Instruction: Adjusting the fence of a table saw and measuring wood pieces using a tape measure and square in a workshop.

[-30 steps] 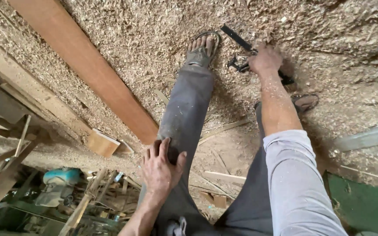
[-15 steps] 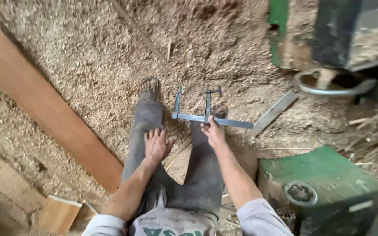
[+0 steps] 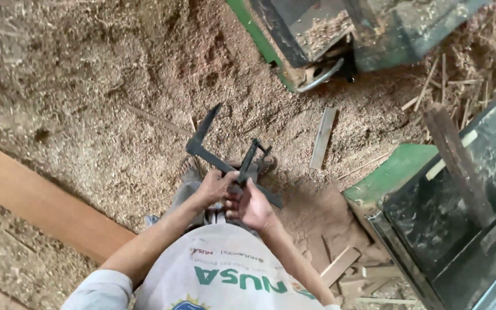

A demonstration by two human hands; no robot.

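- The left hand (image 3: 213, 186) closes around the bar of a dark metal clamp (image 3: 225, 163), with the fingers wrapped on it, near the fixed end.
- The right hand (image 3: 251, 204) also grips the clamp, just beside the left hand; its fingers are curled on the bar below the sliding jaw and its screw handle.
- The clamp is held in the air in front of the person's body, above the feet, with the long arm pointing up and to the left.
- To handle it well, I think both hands should keep a firm hold on the bar, so the heavy end does not swing, and stay away from the sliding part.
- Below, the floor (image 3: 116, 103) is covered with sawdust, and a long wooden plank (image 3: 41, 209) lies at the left.
- Farther away stands a green machine (image 3: 340, 34), with small wood strips (image 3: 322, 138) near it.
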